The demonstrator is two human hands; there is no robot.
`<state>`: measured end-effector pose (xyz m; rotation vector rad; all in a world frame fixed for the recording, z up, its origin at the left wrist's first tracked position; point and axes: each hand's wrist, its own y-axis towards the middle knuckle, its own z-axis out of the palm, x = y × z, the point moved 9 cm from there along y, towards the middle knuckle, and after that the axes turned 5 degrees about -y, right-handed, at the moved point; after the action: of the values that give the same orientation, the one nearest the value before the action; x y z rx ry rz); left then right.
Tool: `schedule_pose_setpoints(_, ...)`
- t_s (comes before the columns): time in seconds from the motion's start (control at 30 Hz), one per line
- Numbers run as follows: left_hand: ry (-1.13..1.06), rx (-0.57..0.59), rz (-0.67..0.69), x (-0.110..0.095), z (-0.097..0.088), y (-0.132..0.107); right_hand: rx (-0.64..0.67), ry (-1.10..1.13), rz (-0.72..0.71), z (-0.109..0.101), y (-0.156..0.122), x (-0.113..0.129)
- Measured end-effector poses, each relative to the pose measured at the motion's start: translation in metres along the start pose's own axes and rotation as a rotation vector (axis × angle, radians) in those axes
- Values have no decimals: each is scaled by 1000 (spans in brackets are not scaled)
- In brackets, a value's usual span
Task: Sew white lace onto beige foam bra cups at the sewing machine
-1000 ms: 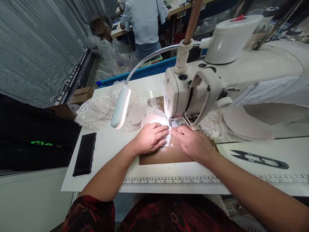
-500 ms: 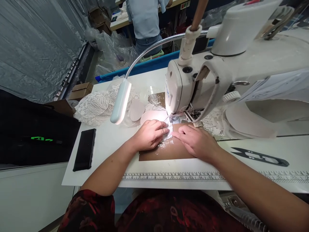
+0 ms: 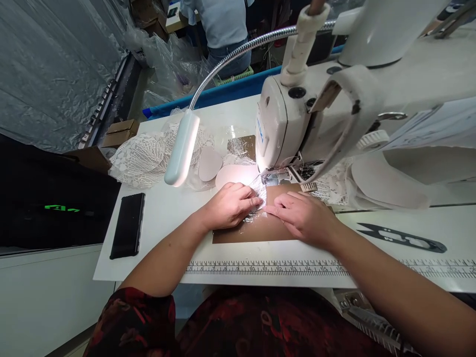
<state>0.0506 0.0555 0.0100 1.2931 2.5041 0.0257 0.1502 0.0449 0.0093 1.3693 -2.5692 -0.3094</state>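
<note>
A small white lace piece (image 3: 260, 192) lies beneath the needle end of a white sewing machine (image 3: 275, 124). My left hand (image 3: 231, 206) rests on its left side, fingers closed together and pressing it down. At the lace's lower right corner, the thumb and forefinger of my right hand (image 3: 303, 215) pinch the edge, the other fingers curled. A pale pink rounded fabric piece (image 3: 234, 176) lies just behind my left hand. Under both hands is a shiny brown sheet (image 3: 245, 235). My fingers hide part of the lace.
Bunched white lace (image 3: 143, 156) lies left behind a lit lamp (image 3: 182, 148). A black phone (image 3: 128, 225) is at the left, thread snips (image 3: 403, 237) at the right. A ruler strip (image 3: 267, 268) runs along the front edge. Beyond the table a person (image 3: 225, 25) sits.
The view has shifted slightly, so the machine looks closer and farther right. Both hands stay at the lace with nearly the same grip; a little more lace shows between them.
</note>
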Motion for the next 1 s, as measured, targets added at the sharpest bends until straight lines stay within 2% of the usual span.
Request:
schedule_pose_setpoints(0.2,28,12,17,-2,2,-1,-36,33,9,-1,-1,-2)
schedule_pose_setpoints(0.4,54,24,23,-4,4,-1,-137,73,66,-10,-2,-6)
schedule_pose_setpoints(0.57,33,26,4,-3,3,0,-67,0,22,-4,2,1)
schedule_pose_setpoints(0.73,-40,-1,-26,1,1,3,-57,-35,21,-5,4,3)
schedule_pose_setpoints(0.87,7,5,-94,7,3,8,-43,-23,32,-4,4,3)
schedule_pose_setpoints(1.0,50,48,-95,6,7,11,-22,-21,46,-1,3,1)
